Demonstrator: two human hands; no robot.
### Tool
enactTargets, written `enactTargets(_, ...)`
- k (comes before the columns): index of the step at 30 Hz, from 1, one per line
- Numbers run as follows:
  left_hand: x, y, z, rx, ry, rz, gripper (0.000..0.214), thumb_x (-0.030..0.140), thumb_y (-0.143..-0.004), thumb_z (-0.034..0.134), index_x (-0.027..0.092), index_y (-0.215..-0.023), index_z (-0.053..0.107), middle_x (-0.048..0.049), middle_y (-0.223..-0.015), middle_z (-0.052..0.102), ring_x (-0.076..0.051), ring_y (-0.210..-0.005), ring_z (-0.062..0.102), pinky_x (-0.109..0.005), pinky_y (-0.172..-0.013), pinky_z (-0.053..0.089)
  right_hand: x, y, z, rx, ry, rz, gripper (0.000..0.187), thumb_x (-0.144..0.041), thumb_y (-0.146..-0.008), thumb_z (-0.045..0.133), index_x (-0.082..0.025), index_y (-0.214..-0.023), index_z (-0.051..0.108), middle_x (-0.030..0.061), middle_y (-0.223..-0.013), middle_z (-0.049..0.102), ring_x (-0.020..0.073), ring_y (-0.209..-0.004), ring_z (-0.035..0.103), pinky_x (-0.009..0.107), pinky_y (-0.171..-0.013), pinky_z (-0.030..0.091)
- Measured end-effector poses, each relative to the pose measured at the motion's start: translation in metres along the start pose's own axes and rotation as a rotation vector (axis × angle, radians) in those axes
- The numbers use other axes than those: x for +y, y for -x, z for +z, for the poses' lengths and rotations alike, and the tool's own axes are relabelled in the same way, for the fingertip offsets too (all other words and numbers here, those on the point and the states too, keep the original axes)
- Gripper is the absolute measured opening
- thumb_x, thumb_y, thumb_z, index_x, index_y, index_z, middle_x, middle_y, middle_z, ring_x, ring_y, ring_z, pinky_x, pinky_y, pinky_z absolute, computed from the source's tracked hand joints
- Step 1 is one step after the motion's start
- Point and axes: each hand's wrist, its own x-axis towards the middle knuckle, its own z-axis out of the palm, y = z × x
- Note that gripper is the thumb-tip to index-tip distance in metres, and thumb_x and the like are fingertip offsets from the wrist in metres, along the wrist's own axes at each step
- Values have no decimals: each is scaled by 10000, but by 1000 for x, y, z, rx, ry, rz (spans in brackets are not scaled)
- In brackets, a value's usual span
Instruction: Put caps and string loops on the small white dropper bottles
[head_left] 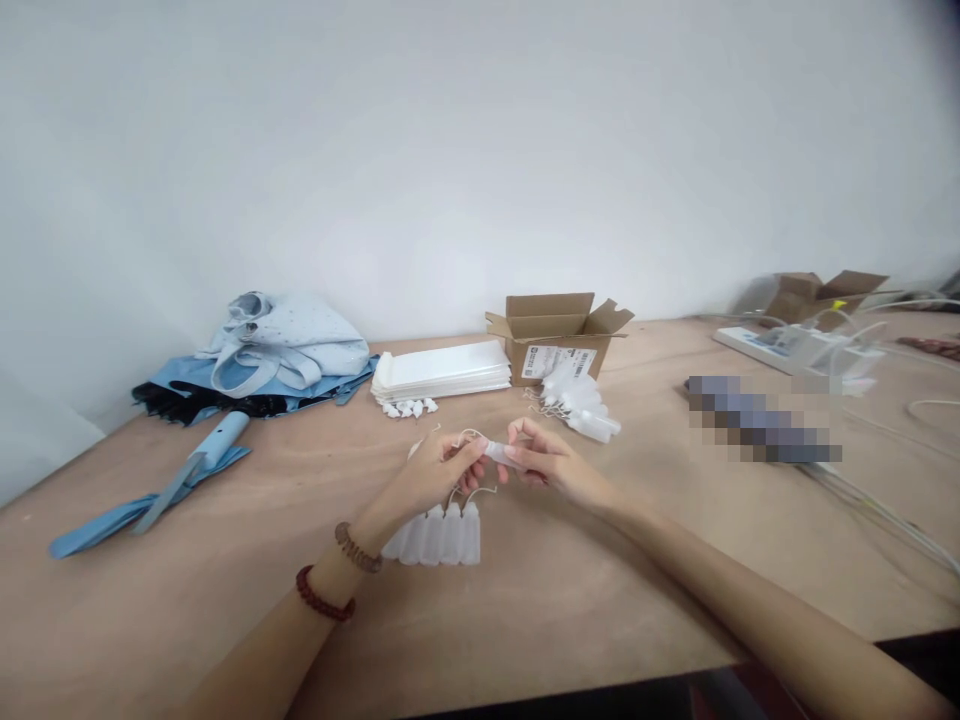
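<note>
1. My left hand (444, 462): thumb and fingers clamped on the left end of one bottle (501, 455); a white cord (471, 432) loops beside it.
2. My right hand (555, 465): thumb and fingers pinch the same bottle's right end. It lies slantwise between both hands, over the table (600, 620).
3. Clock bearings, taken from that bottle: a row of bottles (452, 537) at 7, side by side, partly hidden by my left hand; white pieces (409, 408) at 10; white stack (450, 366) at 11; open box (551, 325) at 1; bottle heap (579, 402) at 2.
</note>
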Motion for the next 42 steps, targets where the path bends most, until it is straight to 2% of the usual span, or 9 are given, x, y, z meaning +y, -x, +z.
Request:
enactTargets(5, 6, 1, 0, 99, 41, -9, 336, 459, -799, 562, 139, -703, 593, -14, -637, 562, -108, -539, 543, -237, -533, 475, 7, -2, -1, 139, 187, -112, 313, -453, -806, 593, -215, -937, 438, -15, -746, 574, 107, -594, 437, 229, -537, 297)
enactTargets(9, 7, 1, 0, 121, 88, -47, 335, 456, -791, 561, 136, -700, 596, -4, -616, 547, -108, -516, 525, -240, -507, 448, 11, -4, -3, 269, 404, -188, 267, -431, -834, 552, -172, -896, 562, 4, -739, 555, 130, -656, 472, 250, -598, 340)
enactTargets(12, 8, 3, 1, 90, 7, 14, 312, 439, -803, 555, 145, -713, 610, -6, -628, 560, -115, -551, 530, -244, -551, 444, 9, -4, -5, 276, 426, -170, 297, -427, -864, 494, -152, -809, 590, 9, -691, 551, 133, -631, 471, 255, -586, 329)
enactTargets(17, 11, 6, 3, 117, -203, 148, 265, 414, -835, 526, 180, -857, 649, -14, -764, 620, -138, -683, 549, -240, -626, 433, 7, -4, -7, 315, 452, -147, 340, -433, -880, 457, -156, -717, 570, -9, -618, 506, 118, -563, 424, 247, -543, 298)
enactTargets(21, 7, 2, 2, 93, -182, 81, 407, 490, -872, 425, 155, -740, 615, -18, -670, 583, -127, -602, 522, -238, -579, 420, 10, -4, -7, 306, 519, -219, 284, -379, -889, 461, -155, -796, 609, 7, -671, 557, 133, -612, 471, 250, -578, 328)
enactTargets(25, 7, 3, 3, 76, -175, 55, 409, 496, -853, 452, 154, -659, 566, -4, -583, 532, -121, -548, 505, -226, -533, 403, 12, -3, -5, 312, 600, -265, 270, -344, -899, 445, -157, -819, 621, 0, -653, 551, 125, -592, 466, 242, -564, 320)
enactTargets(34, 16, 9, 5, 147, -272, 136, 269, 406, -821, 533, 159, -837, 639, -24, -765, 637, -139, -680, 563, -229, -613, 432, 9, -1, -2, 334, 578, -210, 323, -381, -896, 438, -148, -746, 604, -24, -551, 434, 103, -514, 362, 233, -492, 257)
enactTargets(39, 7, 4, 3, 81, -174, 13, 418, 506, -848, 456, 145, -733, 633, -14, -659, 602, -106, -535, 506, -215, -503, 392, 9, 0, 0, 340, 559, -264, 308, -367, -905, 432, -146, -767, 597, -19, -580, 458, 103, -533, 402, 231, -515, 282)
enactTargets(42, 8, 6, 3, 98, -201, 57, 398, 486, -852, 467, 149, -704, 620, 1, -623, 576, -111, -558, 508, -216, -525, 389, 9, 0, 0, 339, 578, -266, 309, -364, -903, 432, -144, -768, 600, -23, -574, 440, 99, -522, 377, 236, -511, 265)
